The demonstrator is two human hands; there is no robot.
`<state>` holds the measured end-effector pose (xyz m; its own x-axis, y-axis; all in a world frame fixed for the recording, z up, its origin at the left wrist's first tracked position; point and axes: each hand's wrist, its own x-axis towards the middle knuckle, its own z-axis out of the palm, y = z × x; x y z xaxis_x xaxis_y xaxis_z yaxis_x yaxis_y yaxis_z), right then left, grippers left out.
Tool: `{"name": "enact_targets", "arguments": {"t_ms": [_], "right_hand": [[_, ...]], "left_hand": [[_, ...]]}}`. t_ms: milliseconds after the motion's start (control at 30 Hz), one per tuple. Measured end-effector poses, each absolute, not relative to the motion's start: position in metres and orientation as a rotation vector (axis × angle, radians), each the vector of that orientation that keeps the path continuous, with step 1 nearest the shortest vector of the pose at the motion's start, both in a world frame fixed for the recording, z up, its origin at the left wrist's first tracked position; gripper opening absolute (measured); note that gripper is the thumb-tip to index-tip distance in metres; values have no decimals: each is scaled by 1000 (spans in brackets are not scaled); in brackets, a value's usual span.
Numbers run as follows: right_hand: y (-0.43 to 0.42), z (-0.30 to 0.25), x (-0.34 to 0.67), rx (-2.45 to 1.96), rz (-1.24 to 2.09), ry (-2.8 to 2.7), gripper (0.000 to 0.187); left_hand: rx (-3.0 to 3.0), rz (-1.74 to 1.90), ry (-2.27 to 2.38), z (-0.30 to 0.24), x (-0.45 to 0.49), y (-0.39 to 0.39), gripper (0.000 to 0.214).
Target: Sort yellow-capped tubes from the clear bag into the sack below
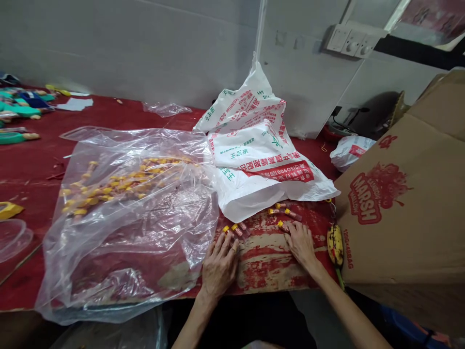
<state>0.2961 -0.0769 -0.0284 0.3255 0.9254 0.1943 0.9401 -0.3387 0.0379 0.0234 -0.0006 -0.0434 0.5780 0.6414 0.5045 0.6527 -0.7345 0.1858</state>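
Observation:
My left hand (219, 264) lies flat on the worn red table (269, 261), fingers spread, fingertips on a few small tubes with yellow caps (234, 229). My right hand (301, 242) also rests flat, fingers stretched toward another small yellow-capped tube (282, 224). Two more tubes (283, 212) lie just beyond, at the edge of a white printed plastic bag (259, 160). A large clear plastic bag (127, 213) to the left holds several of the same yellow-capped tubes (116, 186).
A brown cardboard box (407, 208) with red print stands at the right, a banana (334, 245) beside it. A clear plastic lid (12, 237) and colourful toys (22, 109) lie at the far left. A grey wall runs behind.

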Motion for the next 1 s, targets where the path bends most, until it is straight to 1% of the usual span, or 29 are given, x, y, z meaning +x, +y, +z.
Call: {"name": "enact_targets", "arguments": {"t_ms": [67,167,267,367,500,733,833,1000], "right_hand": [[-83,-30,297,-2387,-154,-1846,27],[-93,-19,294,-2278,117,-1994,22],[-101,-4,293,-2305,254,-2158,26],[-104,-1,290,-2389,244,-2223,23],[-102,-9,284,-2391,247,-2237,19],[-101,-12,291,-2378,271,-2243,22],[-96,-12,285,-2297,264,-2236,28],[-64,-27,246,-2122,53,-1989,35]], "left_hand": [[-2770,-865,-1143,-43,23,-1,38],[-2777,-858,-1131,-43,23,-1,37],[-2777,-875,-1137,-43,23,-1,37],[-2776,-895,-1153,-44,23,-1,36],[-2808,-873,-1163,-44,23,0,36],[-2834,-872,-1192,-44,24,0,36],[-2815,-887,-1176,-45,23,0,36],[-2799,-850,-1131,-44,22,0,36]]}}
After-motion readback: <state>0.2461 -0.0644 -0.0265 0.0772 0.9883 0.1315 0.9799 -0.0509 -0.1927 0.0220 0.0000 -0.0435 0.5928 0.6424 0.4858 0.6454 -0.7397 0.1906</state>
